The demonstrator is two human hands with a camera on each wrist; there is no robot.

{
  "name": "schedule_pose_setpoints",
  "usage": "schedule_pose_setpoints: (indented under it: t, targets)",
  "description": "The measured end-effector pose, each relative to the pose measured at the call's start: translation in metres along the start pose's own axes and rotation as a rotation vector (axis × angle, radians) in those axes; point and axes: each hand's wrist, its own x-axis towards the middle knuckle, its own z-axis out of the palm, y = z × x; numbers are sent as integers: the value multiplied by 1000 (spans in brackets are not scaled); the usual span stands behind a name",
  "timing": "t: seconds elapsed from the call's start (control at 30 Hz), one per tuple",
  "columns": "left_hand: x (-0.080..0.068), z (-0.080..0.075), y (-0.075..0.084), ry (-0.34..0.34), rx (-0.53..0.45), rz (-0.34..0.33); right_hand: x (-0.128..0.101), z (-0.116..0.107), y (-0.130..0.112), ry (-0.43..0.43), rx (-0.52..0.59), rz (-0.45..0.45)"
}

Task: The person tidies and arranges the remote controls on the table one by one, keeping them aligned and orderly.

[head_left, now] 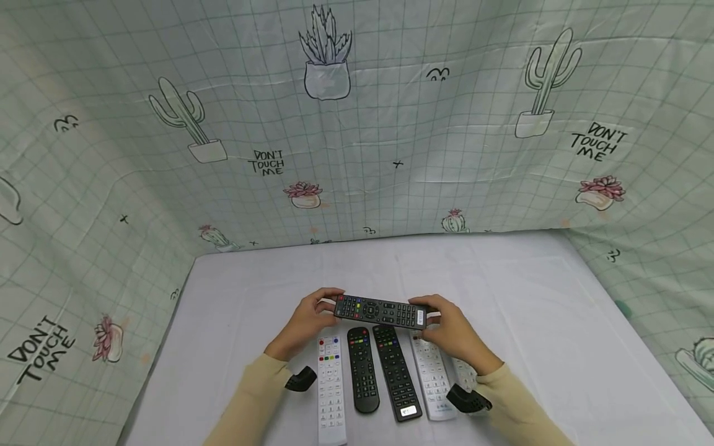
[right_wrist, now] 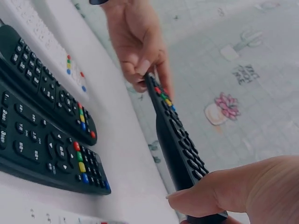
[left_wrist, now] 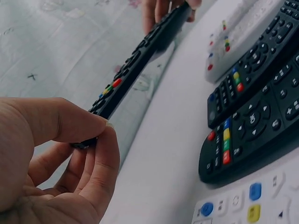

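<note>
A black remote control point(head_left: 382, 311) is held sideways between both hands, above the far ends of a row of other remotes. My left hand point(head_left: 307, 321) pinches its left end, the one with the coloured buttons, between thumb and fingers. At the opposite end, my right hand point(head_left: 450, 329) grips near a small white label. In the left wrist view the held remote point(left_wrist: 135, 60) is raised off the table, its button side turned away from the row. The right wrist view shows the thumb of my right hand point(right_wrist: 233, 189) lying across the remote's end.
Below the hands lie a white remote point(head_left: 331, 390), a rounded black remote point(head_left: 363, 370), a black remote with a white label point(head_left: 397, 373) and another white remote point(head_left: 432, 376). One more white remote point(head_left: 464, 373) is partly hidden by my right wrist. A patterned cloth point(head_left: 357, 136) encloses the white table point(head_left: 251, 279).
</note>
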Motion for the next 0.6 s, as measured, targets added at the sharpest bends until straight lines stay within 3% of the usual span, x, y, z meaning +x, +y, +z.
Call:
schedule_pose_setpoints:
  t: [0.27,0.6]
  targets:
    - [5,18,4,-78,8,25,-21,-16,10,62,-31,-9]
    - [17,39,8,-117,27,58,-41,-28,15,108,-45,-21]
